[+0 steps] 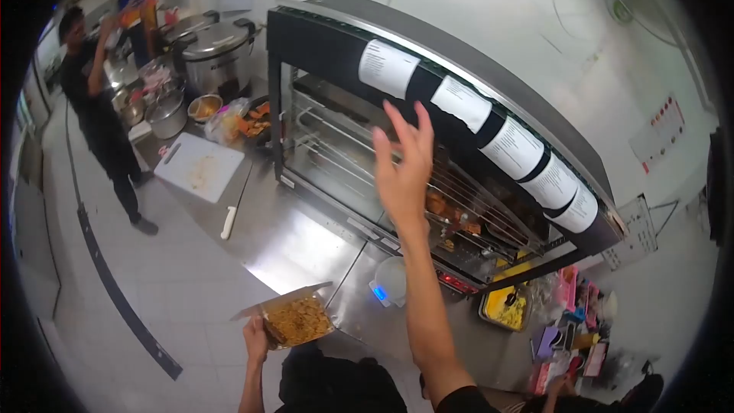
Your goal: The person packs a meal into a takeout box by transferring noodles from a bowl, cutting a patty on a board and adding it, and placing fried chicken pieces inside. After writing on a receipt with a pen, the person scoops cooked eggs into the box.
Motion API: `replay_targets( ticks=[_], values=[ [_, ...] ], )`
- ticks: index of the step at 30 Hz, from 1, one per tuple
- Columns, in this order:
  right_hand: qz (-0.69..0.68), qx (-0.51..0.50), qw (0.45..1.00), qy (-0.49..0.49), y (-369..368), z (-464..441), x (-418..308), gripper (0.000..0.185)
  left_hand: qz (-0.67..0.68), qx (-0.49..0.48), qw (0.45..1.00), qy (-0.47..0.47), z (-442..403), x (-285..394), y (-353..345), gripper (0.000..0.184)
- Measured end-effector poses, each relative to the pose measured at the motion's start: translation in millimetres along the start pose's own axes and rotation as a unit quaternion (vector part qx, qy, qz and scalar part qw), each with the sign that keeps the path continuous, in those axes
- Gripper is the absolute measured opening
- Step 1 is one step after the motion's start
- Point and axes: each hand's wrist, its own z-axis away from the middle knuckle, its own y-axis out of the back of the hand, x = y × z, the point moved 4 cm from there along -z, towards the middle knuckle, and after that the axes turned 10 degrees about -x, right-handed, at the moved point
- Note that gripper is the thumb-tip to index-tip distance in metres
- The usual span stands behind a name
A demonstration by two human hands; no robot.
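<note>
A steel tabletop [306,233] runs along the front of a glass-sided cabinet [459,149], with a scale [391,279] near the cabinet's base. Floor [191,313] stretches past the tabletop's edge, leftward from the cabinet. In front of the cabinet, by that edge, the left hand [256,339] has its fingers closed on the side of an open box [294,298] of brown food [302,321]. The right hand [407,168] is raised before the cabinet, fingers spread wide, well apart from the box.
</note>
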Motion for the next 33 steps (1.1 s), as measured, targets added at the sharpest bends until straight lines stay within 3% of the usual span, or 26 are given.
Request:
replay_targets(
  ticks=[5,7,8,10,12,13,15,17,19,21,22,24,25,26,27,29,32,33],
  values=[
    [-0.122,0.026,0.990,-0.065,-23,-27,1,0.035,0.007,-0.072,0.996,0.059,-18,30,-37,0.034],
    [0.025,0.081,0.996,0.032,-14,-3,0,0.027,0.038,-0.105,0.992,0.059,-34,-8,-55,0.036],
    [0.021,0.094,0.995,0.008,0,13,-4,0.018,0.020,-0.102,0.994,0.041,-36,-16,-64,0.037],
    [-0.011,0.083,0.996,-0.036,33,59,14,0.015,0.015,-0.101,0.995,0.016,-28,7,-89,0.037],
    [-0.136,0.094,0.970,-0.181,75,121,43,0.016,-0.024,-0.106,0.993,-0.046,-20,31,-116,0.037],
    [-0.133,0.127,0.953,-0.240,101,155,53,0.018,-0.018,-0.102,0.994,-0.045,-18,32,-127,0.037],
    [-0.055,0.174,0.958,-0.221,156,233,91,0.026,0.006,-0.178,0.984,0.018,-6,30,-157,0.038],
    [0.052,0.192,0.952,-0.234,201,329,134,0.032,0.001,-0.193,0.981,0.032,6,40,-193,0.041],
    [0.121,0.144,0.930,-0.317,228,447,187,0.033,-0.025,-0.236,0.969,0.065,26,49,-232,0.047],
    [0.140,0.003,0.859,-0.493,247,576,235,0.036,-0.068,-0.253,0.965,-0.009,35,22,-278,0.054],
    [0.131,-0.006,0.861,-0.491,251,601,237,0.039,0.009,-0.318,0.944,0.083,49,25,-303,0.059],
    [0.179,-0.108,0.893,-0.400,262,645,248,0.034,-0.156,-0.220,0.959,-0.085,51,-6,-345,0.059],
    [0.185,-0.093,0.883,-0.421,270,638,227,0.031,-0.159,-0.278,0.947,0.028,64,-9,-360,0.058],
    [0.103,-0.073,0.877,-0.464,282,623,223,0.032,-0.171,-0.296,0.939,-0.044,66,-12,-378,0.058],
    [0.163,-0.066,0.886,-0.428,292,631,232,0.033,-0.121,-0.304,0.944,-0.048,64,-34,-398,0.055],
    [0.181,-0.031,0.890,-0.418,315,639,251,0.035,-0.047,-0.325,0.943,0.060,65,-65,-433,0.050],
    [0.121,-0.085,0.891,-0.430,337,625,238,0.037,-0.126,-0.299,0.946,0.018,85,-82,-453,0.042],
    [0.116,-0.089,0.894,-0.424,338,628,244,0.037,-0.156,-0.279,0.947,-0.037,87,-84,-461,0.040]
  ],
)
